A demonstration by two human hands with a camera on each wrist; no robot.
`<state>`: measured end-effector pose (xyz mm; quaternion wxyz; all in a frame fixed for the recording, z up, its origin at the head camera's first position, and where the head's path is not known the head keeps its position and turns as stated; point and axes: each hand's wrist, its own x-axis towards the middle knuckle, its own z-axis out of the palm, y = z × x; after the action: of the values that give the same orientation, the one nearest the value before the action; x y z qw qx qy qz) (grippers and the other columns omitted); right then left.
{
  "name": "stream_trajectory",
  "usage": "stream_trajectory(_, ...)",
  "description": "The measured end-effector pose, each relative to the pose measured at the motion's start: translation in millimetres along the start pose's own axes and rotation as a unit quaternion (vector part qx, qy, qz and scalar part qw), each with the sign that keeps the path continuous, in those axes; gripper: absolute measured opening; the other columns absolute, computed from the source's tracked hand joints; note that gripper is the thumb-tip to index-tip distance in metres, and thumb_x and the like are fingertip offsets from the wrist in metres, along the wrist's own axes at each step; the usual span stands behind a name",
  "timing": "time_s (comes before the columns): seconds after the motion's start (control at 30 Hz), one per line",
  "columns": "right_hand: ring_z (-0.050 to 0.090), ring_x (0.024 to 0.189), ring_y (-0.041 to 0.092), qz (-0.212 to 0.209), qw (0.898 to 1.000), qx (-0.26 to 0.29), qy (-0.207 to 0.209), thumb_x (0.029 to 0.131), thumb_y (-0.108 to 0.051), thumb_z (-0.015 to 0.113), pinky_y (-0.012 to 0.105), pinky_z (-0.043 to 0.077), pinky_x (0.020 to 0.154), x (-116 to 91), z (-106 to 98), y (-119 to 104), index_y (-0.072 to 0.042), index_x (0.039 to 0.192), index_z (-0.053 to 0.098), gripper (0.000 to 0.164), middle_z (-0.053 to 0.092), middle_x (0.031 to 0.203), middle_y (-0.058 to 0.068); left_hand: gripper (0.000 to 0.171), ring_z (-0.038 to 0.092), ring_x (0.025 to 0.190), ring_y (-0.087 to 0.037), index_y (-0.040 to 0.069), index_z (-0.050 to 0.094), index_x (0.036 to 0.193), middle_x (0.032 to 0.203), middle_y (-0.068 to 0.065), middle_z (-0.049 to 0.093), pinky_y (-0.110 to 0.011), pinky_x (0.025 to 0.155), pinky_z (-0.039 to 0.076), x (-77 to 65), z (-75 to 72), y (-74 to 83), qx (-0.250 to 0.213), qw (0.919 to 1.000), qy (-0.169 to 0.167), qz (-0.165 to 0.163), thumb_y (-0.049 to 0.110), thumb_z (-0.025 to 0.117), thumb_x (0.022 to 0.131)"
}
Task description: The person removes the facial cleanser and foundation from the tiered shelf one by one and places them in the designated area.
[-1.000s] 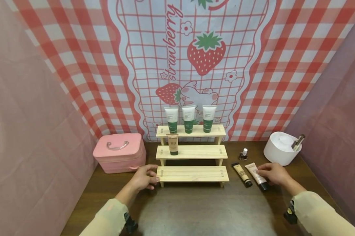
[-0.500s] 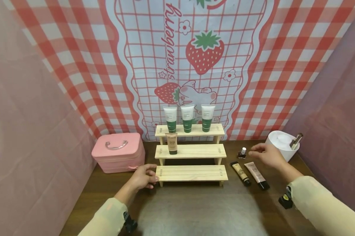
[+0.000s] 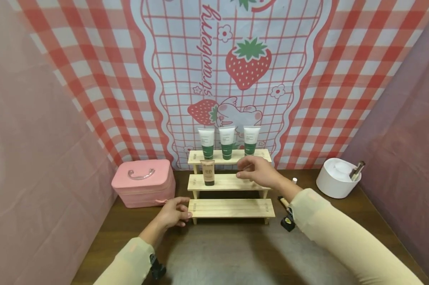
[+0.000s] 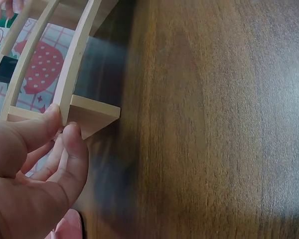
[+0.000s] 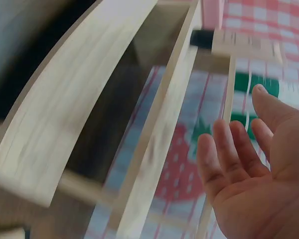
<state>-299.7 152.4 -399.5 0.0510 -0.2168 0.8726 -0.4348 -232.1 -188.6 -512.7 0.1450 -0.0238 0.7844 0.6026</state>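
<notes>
Pinching the lowest shelf (image 3: 232,208) at its front-left corner, our left hand (image 3: 173,213) has its thumb on top. Our right hand (image 3: 262,172), fingers extended and holding nothing, hangs over the right half of the middle shelf (image 3: 228,182); whether it touches wood, we cannot tell. The beige tube (image 3: 208,173) lies leftward of those fingers, near that shelf's left end, cap down, long axis upright; our right hand is nearer. Behind, three white-and-green tubes (image 3: 226,142) stand along the top shelf (image 3: 216,155), a pink case (image 3: 143,184) toward the tabletop's (image 3: 218,253) back-left corner.
</notes>
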Motion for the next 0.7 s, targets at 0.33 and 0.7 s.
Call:
stream_trajectory(0.33,0.067,0.118,0.031,0.004,0.997,0.081,0.008,0.093,-0.019,0.078,0.046,0.059,0.094,24.8,47.0,-14.7,-0.008,0.140,0.059,0.052,0.064,0.135,0.017,0.061,0.064,0.069,-0.019,-0.008,0.050,0.143,0.097,-0.018,0.063,-0.034,0.056,0.060,-3.2,3.1,2.0,0.009,0.9998,-0.006,0.018,-0.011,0.073,0.087)
stream_trajectory(0.7,0.071,0.106,0.022,0.000,0.993,0.113,0.020,0.092,-0.022,0.080,0.040,0.063,0.078,34.8,72.2,-18.9,-0.016,0.127,0.069,0.037,0.072,0.120,0.007,0.060,0.064,0.068,-0.017,-0.009,0.050,0.143,0.096,-0.019,0.064,-0.032,0.056,0.059,-2.5,0.5,0.4,0.010,0.9998,0.002,0.018,-0.012,0.072,0.087)
